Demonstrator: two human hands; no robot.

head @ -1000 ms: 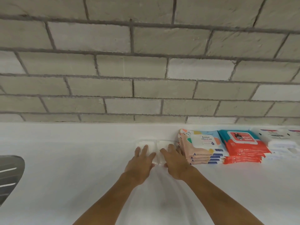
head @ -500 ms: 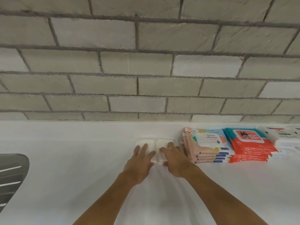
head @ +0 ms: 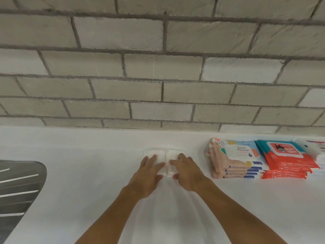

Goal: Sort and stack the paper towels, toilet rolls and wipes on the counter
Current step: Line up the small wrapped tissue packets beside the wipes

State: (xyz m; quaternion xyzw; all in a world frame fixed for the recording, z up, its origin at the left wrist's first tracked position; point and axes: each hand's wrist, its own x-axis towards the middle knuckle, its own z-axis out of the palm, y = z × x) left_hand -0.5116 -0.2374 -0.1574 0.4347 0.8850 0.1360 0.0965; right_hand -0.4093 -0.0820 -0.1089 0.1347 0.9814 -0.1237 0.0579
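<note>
While both hands lie on them, 2 small white packs, the left white pack and the right white pack, sit side by side and almost touching on the white counter, near its rear edge below the grey brick-tile wall. Each pack has its long axis running from the person toward the wall; no print can be read on either. The left hand rests flat on the left white pack with fingers straight and slightly spread, thumb beside the near end. The right hand rests the same way on the right white pack, fingers straight and pointing toward the wall. Neither hand curls round a pack. Well to the right lies a stack of 4 peach-and-blue wipes packs, flat, long axis also running toward the wall; the top label appears to read "Stalove" with "WET WIPES" beneath it. Touching its right side is a stack of red-and-teal wipes packs, marked "80", with a red lid label reading roughly "WIPES". White packs with print too small to read lie at the right edge of the view. A ribbed steel sink drainer occupies the left edge.
</note>
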